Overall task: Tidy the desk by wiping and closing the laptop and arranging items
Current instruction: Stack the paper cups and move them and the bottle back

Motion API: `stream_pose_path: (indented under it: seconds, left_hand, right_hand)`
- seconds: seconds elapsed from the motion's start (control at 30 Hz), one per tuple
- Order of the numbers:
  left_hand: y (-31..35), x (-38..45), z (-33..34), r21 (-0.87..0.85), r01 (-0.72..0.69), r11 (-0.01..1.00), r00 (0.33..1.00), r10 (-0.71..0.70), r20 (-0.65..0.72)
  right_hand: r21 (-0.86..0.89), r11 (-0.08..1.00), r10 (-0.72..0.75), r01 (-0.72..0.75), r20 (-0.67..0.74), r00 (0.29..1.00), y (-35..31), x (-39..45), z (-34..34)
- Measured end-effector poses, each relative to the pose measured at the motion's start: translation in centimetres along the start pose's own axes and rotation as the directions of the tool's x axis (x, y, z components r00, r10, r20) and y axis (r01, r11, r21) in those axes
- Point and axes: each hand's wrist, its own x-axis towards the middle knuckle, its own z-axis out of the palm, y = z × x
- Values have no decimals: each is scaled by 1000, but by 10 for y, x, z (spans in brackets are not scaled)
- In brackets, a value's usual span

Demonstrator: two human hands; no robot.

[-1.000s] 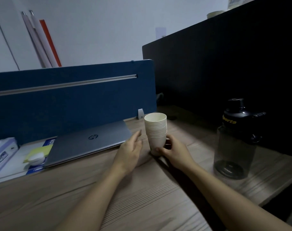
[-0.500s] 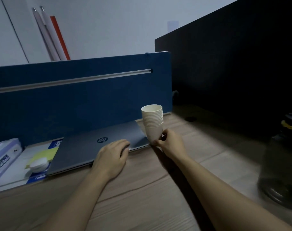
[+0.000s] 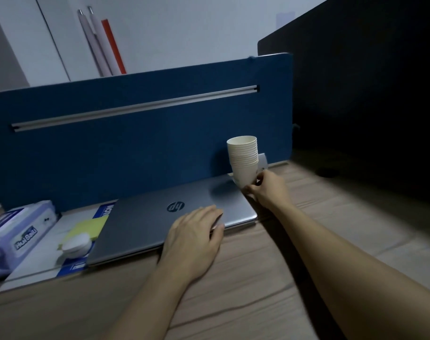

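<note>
your right hand [image 3: 268,190] pinches the cup stack [image 3: 244,159] by its base over the closed laptop's [image 3: 160,217] back right corner; your left hand [image 3: 194,239] rests loosely curled on its front edge.

The right hand [image 3: 265,190] pinches the base of a tall stack of white paper cups [image 3: 244,160], held upright over the far right corner of a closed grey laptop [image 3: 160,217]. The left hand [image 3: 196,238], nearer than the right and to its left, rests with curled fingers on the laptop's near edge. Both forearms stretch over the wood-grain table [image 3: 233,303]. Far left of the left hand lie a yellow sticky-note pad [image 3: 89,228], a small white round lid [image 3: 75,244] and a pale wet-wipes pack [image 3: 20,231]. Beyond both hands stands a blue fabric divider panel [image 3: 111,148].
</note>
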Motion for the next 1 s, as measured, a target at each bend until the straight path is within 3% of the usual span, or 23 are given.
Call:
stream_pose_path:
  seconds: [0.5,0.83,1.0]
  left_hand:
    - [-1,-1,0,1,13,1000,999,-13,35]
    - [21,-38,-15,-40,61,997,995,-57,79]
    - [63,-85,-32,-149,40,988,993,-23,114]
  right_hand:
    - [-16,1000,-26,26,23,999,-2,14,1]
    - [117,993,26,-30,41,999,7,-84,-52]
    - [142,988,56,-59,23,998,12,-152,-89]
